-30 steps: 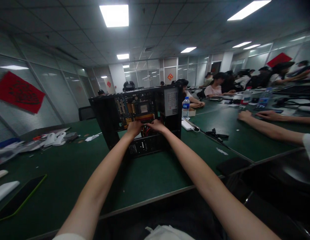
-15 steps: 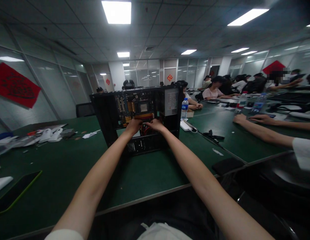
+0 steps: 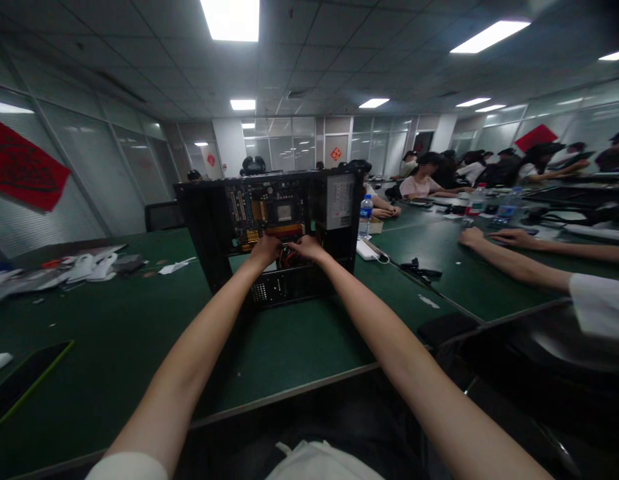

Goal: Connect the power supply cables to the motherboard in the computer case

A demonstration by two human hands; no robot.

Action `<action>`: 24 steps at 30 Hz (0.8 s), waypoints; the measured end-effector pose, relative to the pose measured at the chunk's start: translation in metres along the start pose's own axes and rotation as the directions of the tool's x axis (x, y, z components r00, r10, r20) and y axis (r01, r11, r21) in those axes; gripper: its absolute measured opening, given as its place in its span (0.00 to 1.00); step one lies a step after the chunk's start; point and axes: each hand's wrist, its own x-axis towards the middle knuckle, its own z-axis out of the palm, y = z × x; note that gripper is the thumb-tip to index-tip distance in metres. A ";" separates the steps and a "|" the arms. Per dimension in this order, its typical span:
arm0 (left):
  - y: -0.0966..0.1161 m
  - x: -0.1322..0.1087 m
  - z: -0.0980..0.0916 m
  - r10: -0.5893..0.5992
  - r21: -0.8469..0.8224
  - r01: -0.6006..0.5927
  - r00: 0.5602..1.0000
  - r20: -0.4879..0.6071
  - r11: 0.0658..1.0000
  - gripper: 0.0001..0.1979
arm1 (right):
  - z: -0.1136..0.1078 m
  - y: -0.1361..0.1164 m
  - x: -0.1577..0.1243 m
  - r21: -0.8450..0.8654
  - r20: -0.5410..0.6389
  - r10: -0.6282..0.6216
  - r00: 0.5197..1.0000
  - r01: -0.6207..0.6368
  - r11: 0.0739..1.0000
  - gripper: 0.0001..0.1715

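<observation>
An open black computer case (image 3: 209, 227) stands on the green table (image 3: 114, 333), its motherboard (image 3: 269, 213) facing me. Both my arms reach into it. My left hand (image 3: 265, 250) and my right hand (image 3: 307, 248) sit close together at the lower edge of the motherboard, fingers curled around a bundle of red and dark cables (image 3: 287, 256). What exactly the fingers pinch is too small to make out. A grey power supply (image 3: 339, 200) with a white label sits at the case's upper right.
A phone with a green edge (image 3: 24, 383) lies at the left. Papers and small parts (image 3: 84, 267) lie at the far left. A water bottle (image 3: 365, 216) and a white block (image 3: 367, 249) stand right of the case. Another person's arms (image 3: 514, 263) rest on the right-hand table.
The view has shifted slightly down and left. Both my hands stay at the same spot inside the case, with only small finger movement.
</observation>
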 end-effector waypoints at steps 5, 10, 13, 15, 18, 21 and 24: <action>0.007 -0.002 -0.003 -0.009 0.053 0.008 1.000 0.013 0.999 0.16 | -0.001 -0.001 -0.001 -0.001 0.002 -0.005 1.000 0.005 1.000 0.23; 0.017 -0.005 -0.006 -0.040 0.115 0.038 0.999 0.014 0.993 0.17 | -0.001 -0.002 -0.003 0.016 0.008 -0.008 1.000 0.008 1.000 0.23; 0.020 -0.006 -0.006 -0.055 0.142 0.053 0.998 0.012 0.988 0.17 | 0.000 -0.001 -0.003 0.028 0.006 -0.007 1.000 0.007 1.000 0.23; 0.020 -0.006 -0.006 -0.054 0.148 0.052 0.998 0.010 0.988 0.17 | 0.000 -0.001 -0.002 0.036 0.008 -0.003 1.000 0.002 0.999 0.23; 0.018 -0.006 -0.006 -0.054 0.147 0.053 0.999 0.002 0.988 0.17 | 0.000 0.000 0.000 0.055 0.013 0.003 1.000 -0.004 0.998 0.22; 0.015 -0.005 -0.006 -0.058 0.146 0.057 0.998 -0.002 0.988 0.17 | 0.000 0.000 -0.001 0.087 0.016 0.015 1.000 -0.016 0.996 0.22; 0.013 -0.002 -0.005 -0.060 0.144 0.059 0.998 0.004 0.988 0.16 | 0.000 -0.001 -0.001 0.143 0.026 0.037 0.999 -0.040 0.989 0.22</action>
